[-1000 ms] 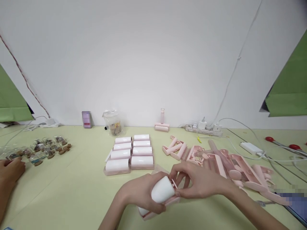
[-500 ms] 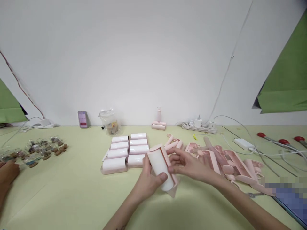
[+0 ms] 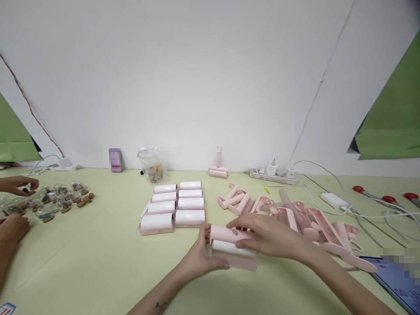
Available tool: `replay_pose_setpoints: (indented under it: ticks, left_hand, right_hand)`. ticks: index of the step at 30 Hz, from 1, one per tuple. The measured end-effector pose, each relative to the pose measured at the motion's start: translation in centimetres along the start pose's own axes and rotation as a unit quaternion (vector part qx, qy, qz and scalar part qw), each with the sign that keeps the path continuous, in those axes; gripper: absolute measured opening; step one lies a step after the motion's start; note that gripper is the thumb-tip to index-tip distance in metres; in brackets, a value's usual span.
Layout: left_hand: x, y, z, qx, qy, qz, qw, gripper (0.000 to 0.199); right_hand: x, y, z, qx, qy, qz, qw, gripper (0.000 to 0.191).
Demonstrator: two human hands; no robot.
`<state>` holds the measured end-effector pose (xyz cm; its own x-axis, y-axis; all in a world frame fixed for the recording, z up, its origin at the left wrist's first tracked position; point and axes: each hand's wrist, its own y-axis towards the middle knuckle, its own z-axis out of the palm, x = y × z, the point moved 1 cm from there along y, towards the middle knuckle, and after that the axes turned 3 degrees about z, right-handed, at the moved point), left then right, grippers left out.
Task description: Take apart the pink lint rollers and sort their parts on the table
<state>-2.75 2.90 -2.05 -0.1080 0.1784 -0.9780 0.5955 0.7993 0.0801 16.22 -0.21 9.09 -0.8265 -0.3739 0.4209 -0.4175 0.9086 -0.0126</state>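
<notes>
Between my hands is a lint roller head [image 3: 225, 234], a pink curved housing over a white roll, with a thin clear sheet or cover showing beneath it. My left hand [image 3: 202, 259] grips its left end, thumb along the lower front. From above, my right hand [image 3: 267, 236] is closed over the right part of the pink housing. Just beyond my left hand stand two columns of white rolls [image 3: 189, 217] on their sides. A heap of loose pink roller parts [image 3: 328, 225], housings, handles and caps, lies by my right forearm.
An assembled pink lint roller [image 3: 218, 171] stands by the wall near a power strip [image 3: 274, 176] with cables. Another person's hands [image 3: 16, 186] are at small corked glass jars [image 3: 62, 199] on the left. A phone [image 3: 395, 280] and red-tipped rods [image 3: 389, 199] are at right.
The lint roller head has turned from tilted upright to lying nearly level, lower over the table. My right hand has moved on top of its housing. Another hand has appeared at the jars.
</notes>
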Motion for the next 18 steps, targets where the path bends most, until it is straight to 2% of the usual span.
replay_pose_setpoints:
  ticks: [4, 9, 13, 18]
  left_hand:
    - [0.3, 0.2, -0.2, 0.021, -0.02, 0.013, 0.999, 0.064]
    - [0.7, 0.4, -0.4, 0.023, -0.008, -0.003, 1.0, 0.059]
    - [1.3, 0.4, -0.3, 0.027, -0.021, -0.004, 0.999, 0.059]
    - [1.4, 0.3, -0.2, 0.035, 0.005, -0.004, 0.999, 0.054]
  right_hand:
    - [0.0, 0.0, 0.7, -0.001, -0.058, -0.02, 0.998, 0.026]
    - [0.1, 0.1, 1.5, -0.006, -0.079, -0.019, 0.997, 0.024]
    - [0.8, 0.1, 2.1, 0.02, -0.108, -0.033, 0.993, 0.02]
    - [0.8, 0.0, 1.9, 0.016, -0.084, -0.044, 0.995, 0.012]
